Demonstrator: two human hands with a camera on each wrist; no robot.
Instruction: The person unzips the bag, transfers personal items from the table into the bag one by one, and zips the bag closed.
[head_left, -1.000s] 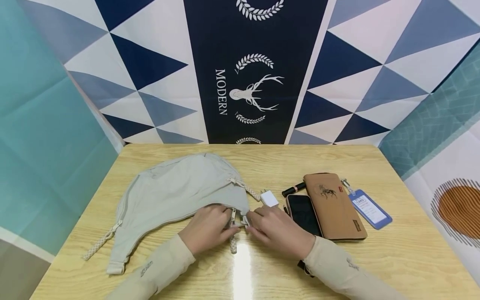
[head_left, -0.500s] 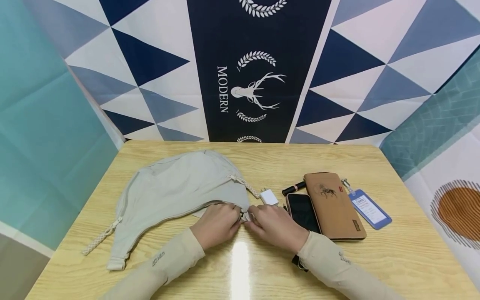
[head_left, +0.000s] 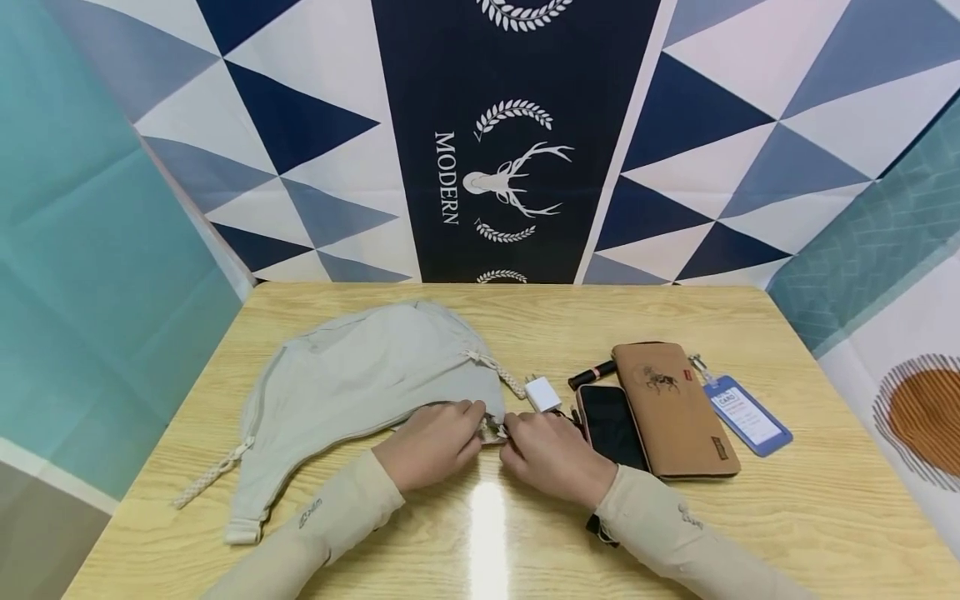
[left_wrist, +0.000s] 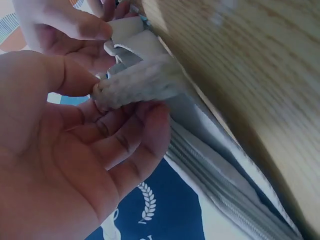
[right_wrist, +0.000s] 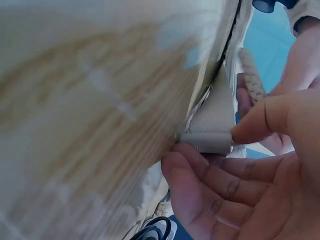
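Observation:
A pale beige crescent-shaped bag lies on the table. My left hand is at the front of its right end. In the left wrist view its thumb and fingers pinch a braided zipper pull over the parted zipper edge. My right hand is just beside it, thumb and fingers gripping the folded webbing tab at that end of the bag. In the head view, both hands hide most of this corner.
Right of my hands are a white charger plug, a phone, a dark lipstick-like tube, a brown wallet and a blue card holder. A patterned backdrop stands behind the wood-grain table.
The braided zipper pull, hanging below my left hand a second ago, is now between its fingers. My right hand stays at the bag's end.

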